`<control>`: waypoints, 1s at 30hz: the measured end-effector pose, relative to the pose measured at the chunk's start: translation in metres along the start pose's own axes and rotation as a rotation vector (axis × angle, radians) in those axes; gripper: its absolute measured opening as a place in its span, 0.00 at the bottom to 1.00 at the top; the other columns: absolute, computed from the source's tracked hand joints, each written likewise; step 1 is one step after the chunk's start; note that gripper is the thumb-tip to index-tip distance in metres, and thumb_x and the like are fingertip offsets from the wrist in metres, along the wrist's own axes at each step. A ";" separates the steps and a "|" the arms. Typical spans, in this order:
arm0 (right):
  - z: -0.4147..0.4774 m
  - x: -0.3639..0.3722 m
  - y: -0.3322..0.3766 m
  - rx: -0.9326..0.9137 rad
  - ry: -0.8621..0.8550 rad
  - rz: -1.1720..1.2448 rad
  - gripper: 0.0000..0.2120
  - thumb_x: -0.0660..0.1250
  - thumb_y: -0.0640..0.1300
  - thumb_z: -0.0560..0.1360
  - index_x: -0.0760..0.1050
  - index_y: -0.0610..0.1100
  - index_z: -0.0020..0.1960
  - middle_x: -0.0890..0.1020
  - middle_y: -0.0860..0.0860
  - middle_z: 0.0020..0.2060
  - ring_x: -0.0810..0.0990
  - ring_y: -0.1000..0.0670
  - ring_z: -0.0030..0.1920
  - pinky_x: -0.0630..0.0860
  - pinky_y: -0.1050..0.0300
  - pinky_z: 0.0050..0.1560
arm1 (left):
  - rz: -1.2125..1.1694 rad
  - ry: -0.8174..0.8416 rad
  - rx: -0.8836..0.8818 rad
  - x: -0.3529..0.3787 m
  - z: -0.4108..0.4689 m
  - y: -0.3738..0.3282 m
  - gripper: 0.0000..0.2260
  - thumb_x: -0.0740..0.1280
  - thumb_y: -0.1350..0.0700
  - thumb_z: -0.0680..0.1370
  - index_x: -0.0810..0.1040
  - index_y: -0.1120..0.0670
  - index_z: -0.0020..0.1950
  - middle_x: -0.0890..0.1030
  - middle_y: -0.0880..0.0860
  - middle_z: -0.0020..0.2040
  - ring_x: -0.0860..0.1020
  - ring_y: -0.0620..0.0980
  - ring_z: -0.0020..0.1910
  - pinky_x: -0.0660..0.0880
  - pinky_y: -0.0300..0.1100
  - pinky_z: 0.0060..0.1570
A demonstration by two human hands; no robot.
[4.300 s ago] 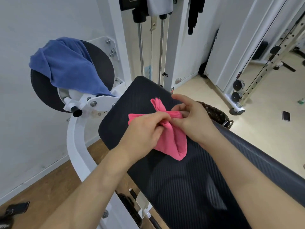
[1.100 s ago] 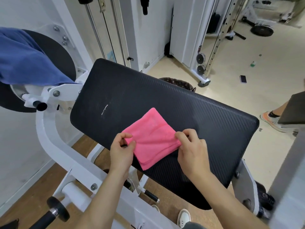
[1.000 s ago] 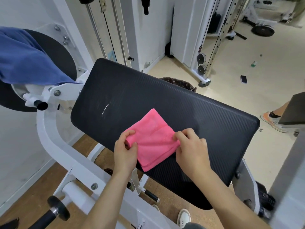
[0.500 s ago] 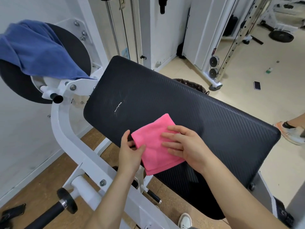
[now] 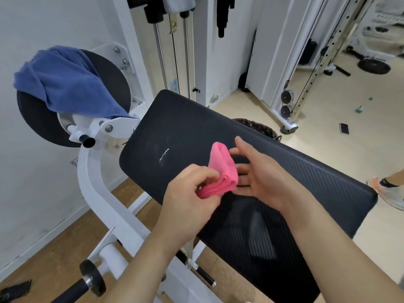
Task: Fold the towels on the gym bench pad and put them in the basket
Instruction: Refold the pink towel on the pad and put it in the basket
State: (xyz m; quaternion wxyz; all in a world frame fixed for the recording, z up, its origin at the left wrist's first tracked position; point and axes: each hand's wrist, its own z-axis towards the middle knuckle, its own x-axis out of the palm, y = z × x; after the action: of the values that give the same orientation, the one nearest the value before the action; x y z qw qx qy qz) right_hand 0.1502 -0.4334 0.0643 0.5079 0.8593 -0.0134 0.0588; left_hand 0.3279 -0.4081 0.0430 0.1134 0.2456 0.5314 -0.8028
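A folded pink towel [image 5: 222,169] stands on edge above the black bench pad [image 5: 190,125]. My left hand [image 5: 192,193] pinches its near end between thumb and fingers. My right hand [image 5: 260,173] is beside it on the right, palm toward the towel, fingers straight and spread, touching its side. A blue towel [image 5: 65,84] hangs crumpled over a black round pad at the left. The dark basket [image 5: 258,127] shows only as a rim behind the pad's far edge.
White machine frame [image 5: 96,189] runs below the pad on the left, with a black handle low down. Cable rods and white posts stand behind. A phone [image 5: 343,128] lies on the floor at right, and another person's shoe [image 5: 391,193] is at the right edge.
The pink towel lay flat on the pad under both hands; now my left hand has lifted it on edge, and my right hand has come off its top to its side.
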 end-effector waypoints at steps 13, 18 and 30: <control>-0.015 -0.024 -0.102 -0.350 -0.635 -1.220 0.28 0.70 0.39 0.68 0.66 0.50 0.66 0.70 0.49 0.53 0.71 0.46 0.50 0.71 0.55 0.38 | 0.544 0.146 0.407 0.113 -0.095 0.066 0.05 0.64 0.57 0.71 0.74 0.49 0.44 0.76 0.49 0.46 0.72 0.51 0.46 0.66 0.43 0.43; -0.031 -0.017 -0.123 -0.785 -0.434 -1.385 0.14 0.64 0.39 0.65 0.78 0.44 0.50 0.77 0.48 0.48 0.76 0.45 0.44 0.73 0.53 0.38 | 0.499 0.166 0.355 0.117 -0.092 0.073 0.06 0.68 0.53 0.72 0.78 0.46 0.48 0.79 0.49 0.53 0.74 0.52 0.52 0.66 0.46 0.46; -0.058 -0.010 -0.149 -0.405 -0.170 -1.675 0.22 0.68 0.60 0.65 0.76 0.43 0.48 0.77 0.40 0.61 0.76 0.41 0.63 0.73 0.39 0.59 | 0.506 0.238 0.267 0.087 -0.095 0.093 0.16 0.61 0.60 0.71 0.74 0.55 0.58 0.79 0.53 0.52 0.78 0.52 0.48 0.78 0.45 0.44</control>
State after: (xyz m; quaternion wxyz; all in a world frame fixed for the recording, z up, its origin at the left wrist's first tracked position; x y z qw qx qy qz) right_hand 0.1471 -0.3110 -0.0392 0.5246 0.4805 0.5760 -0.4026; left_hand 0.3202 -0.3532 -0.1056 0.2132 0.4752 0.3527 -0.7774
